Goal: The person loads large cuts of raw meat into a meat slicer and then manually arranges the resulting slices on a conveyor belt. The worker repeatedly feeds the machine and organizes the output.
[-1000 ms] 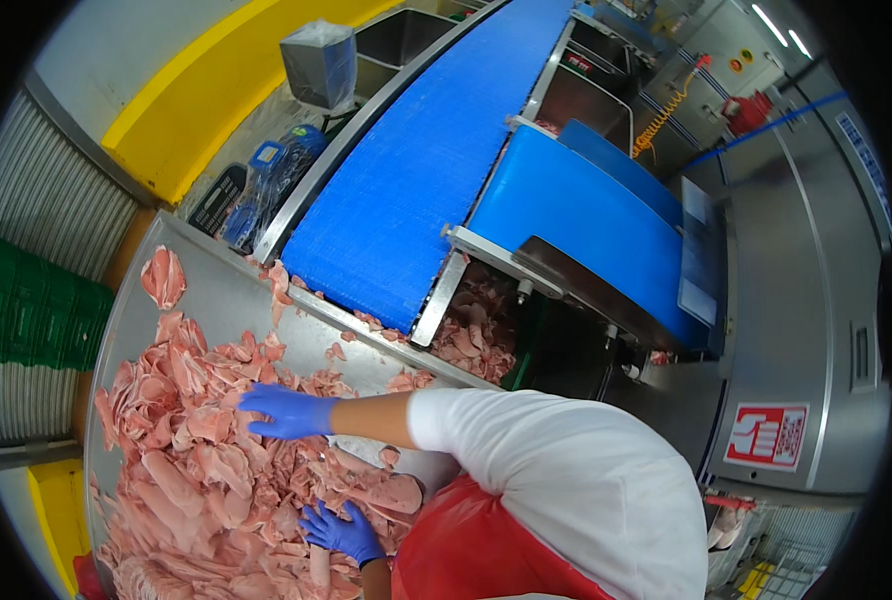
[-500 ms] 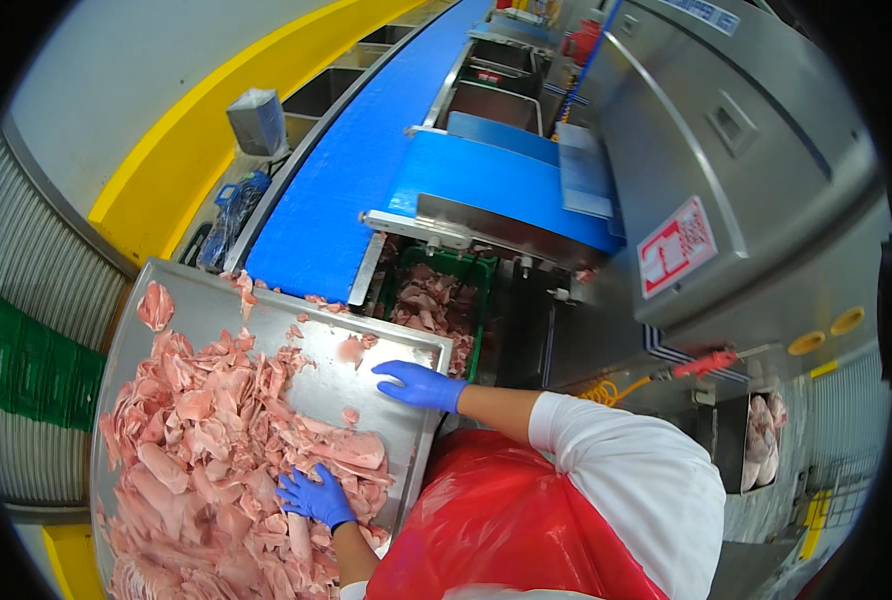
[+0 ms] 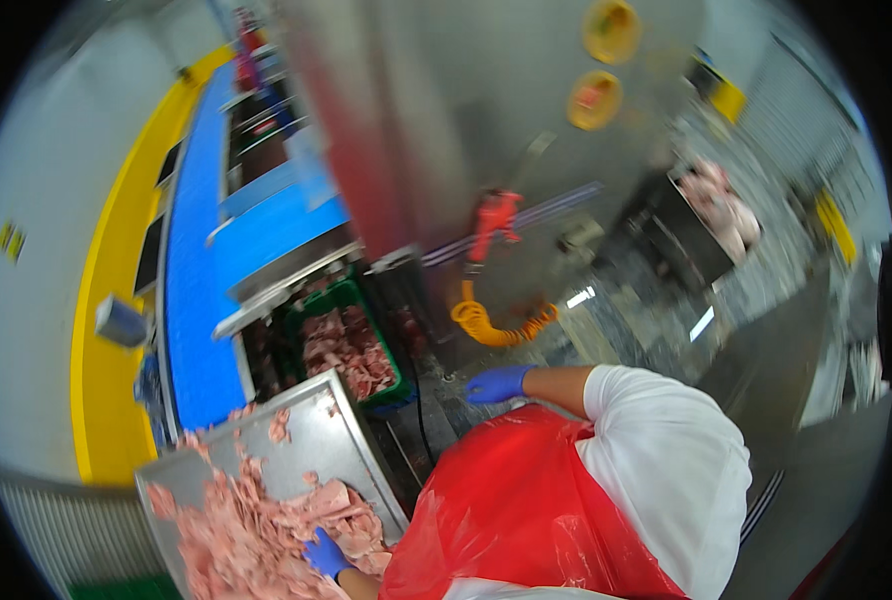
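My left hand (image 3: 324,553), in a blue glove, rests on a heap of pale pink meat pieces (image 3: 241,535) with its fingers apart. The heap lies on a steel table (image 3: 316,415) with a raised rim. My right hand (image 3: 499,384), gloved in blue too, hangs beyond the table over the floor, fingers stretched out and nothing in it. Left of that hand, a green crate (image 3: 398,390) holds darker meat trimmings (image 3: 346,350) beneath the end of a short conveyor.
A long blue conveyor belt (image 3: 191,260) runs along the yellow wall base (image 3: 106,350). Ahead stands a large steel machine (image 3: 436,120); a red spray gun (image 3: 494,220) hangs on a coiled orange hose (image 3: 491,325). To the right, a steel bin (image 3: 681,240) is piled with meat.
The view has swung to the right, bringing the floor and meat bin further in. My right hand has left the tabletop; my left hand remains on the meat.
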A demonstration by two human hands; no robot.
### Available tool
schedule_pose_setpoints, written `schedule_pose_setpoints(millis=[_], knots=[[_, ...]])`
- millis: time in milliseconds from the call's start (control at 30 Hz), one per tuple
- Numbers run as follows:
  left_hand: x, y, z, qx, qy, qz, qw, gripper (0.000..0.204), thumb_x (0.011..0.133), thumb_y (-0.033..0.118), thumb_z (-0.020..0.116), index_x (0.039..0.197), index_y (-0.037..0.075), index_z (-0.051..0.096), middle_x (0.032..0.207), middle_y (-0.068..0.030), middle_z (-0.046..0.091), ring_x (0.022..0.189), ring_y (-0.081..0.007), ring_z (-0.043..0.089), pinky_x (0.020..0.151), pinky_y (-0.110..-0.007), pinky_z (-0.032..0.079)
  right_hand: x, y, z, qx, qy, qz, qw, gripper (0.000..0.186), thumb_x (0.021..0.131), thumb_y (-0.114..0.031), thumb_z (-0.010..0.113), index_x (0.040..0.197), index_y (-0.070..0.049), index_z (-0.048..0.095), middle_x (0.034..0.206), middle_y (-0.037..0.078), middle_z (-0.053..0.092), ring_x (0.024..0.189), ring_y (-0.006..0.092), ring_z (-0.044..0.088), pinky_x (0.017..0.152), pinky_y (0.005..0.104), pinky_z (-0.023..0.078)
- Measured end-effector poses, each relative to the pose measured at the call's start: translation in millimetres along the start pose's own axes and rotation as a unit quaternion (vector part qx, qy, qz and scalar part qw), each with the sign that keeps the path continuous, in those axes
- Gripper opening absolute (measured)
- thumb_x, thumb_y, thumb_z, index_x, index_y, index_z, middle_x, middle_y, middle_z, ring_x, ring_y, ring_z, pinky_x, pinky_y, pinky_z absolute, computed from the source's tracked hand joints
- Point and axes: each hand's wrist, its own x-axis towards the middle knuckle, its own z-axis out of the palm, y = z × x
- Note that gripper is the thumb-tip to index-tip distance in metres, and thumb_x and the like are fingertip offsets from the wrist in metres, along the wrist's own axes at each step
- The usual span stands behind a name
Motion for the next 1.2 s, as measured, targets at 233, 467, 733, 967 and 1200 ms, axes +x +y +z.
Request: schedule_pose_setpoints(millis=[233,467,733,967,1200], knots=[[-56,175,-63,0.015,-0.163,0.258,0.952,0.065,0.101,0.053,0.049,0.106,-0.009,0.07,0.101,-0.033,0.07,0.103,-0.044,0.068,0.091,-0.047,0.052,-155,187,52,0.115,0.189,0.215,0.951,0.07,0.1,-0.058,0.046,0.138,-0.002,0.061,0.142,0.023,0.06,0.132,0.0393,0.057,0.114,0.0464,0.041],[-247,417,26,0.042,-0.351,0.561,0.748,0.058,0.102,0.04,0.06,0.142,-0.003,0.057,0.137,-0.0187,0.064,0.129,-0.0273,0.06,0.11,-0.036,0.043,-273,319,165,0.261,0.235,0.445,0.824,0.064,0.099,-0.054,0.045,0.129,-0.002,0.068,0.136,0.024,0.063,0.128,0.0418,0.06,0.11,0.0481,0.045],[-513,577,124,0.193,-0.456,0.692,0.525,0.065,0.1,0.048,0.06,0.143,-0.001,0.055,0.142,-0.0227,0.06,0.134,-0.0336,0.057,0.112,-0.04,0.044,-371,377,335,0.325,0.187,0.458,0.806,0.057,0.104,-0.046,0.04,0.134,-0.004,0.064,0.142,0.025,0.058,0.127,0.0443,0.059,0.11,0.0513,0.044],[-575,628,207,0.33,-0.421,0.731,0.424,0.072,0.101,0.058,0.049,0.146,0.002,0.053,0.15,-0.02,0.054,0.139,-0.0333,0.051,0.117,-0.041,0.039,-386,360,306,0.37,0.251,0.402,0.799,0.059,0.103,-0.049,0.041,0.132,-0.004,0.065,0.138,0.027,0.061,0.126,0.0433,0.059,0.108,0.049,0.046],[-634,690,287,0.33,-0.477,0.697,0.422,0.073,0.1,0.056,0.052,0.146,0.0,0.052,0.15,-0.0216,0.053,0.141,-0.0341,0.049,0.118,-0.04,0.037,-418,432,227,0.482,0.349,0.395,0.7,0.063,0.103,-0.05,0.045,0.139,-0.001,0.061,0.145,0.023,0.058,0.136,0.0387,0.054,0.114,0.0447,0.041]])
